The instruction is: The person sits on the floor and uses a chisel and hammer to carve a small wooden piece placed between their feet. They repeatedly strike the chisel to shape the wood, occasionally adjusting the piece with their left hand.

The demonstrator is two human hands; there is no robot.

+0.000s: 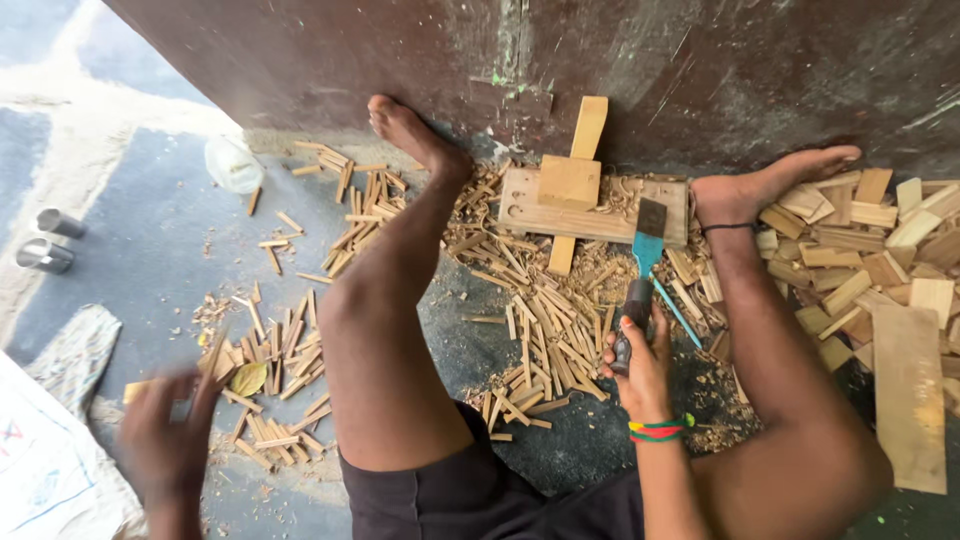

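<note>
My right hand (640,365) grips the dark handle of a hatchet (643,262) with a teal neck; its black head rests on a flat wooden board (525,210) between my feet. A wooden mallet-shaped block (572,180) lies on that board. My left hand (165,440) is blurred at the lower left, over a heap of thin wood sticks (275,365), with a pale stick at its fingers; whether it grips it is unclear. Split sticks (545,345) cover the floor between my legs.
My bare legs stretch toward a dark wall (650,60). Cut wood blocks (860,250) and a long plank (908,395) pile at the right. Two metal cups (48,240) and a clear plastic container (232,163) stand at the left. A cloth (70,355) lies at lower left.
</note>
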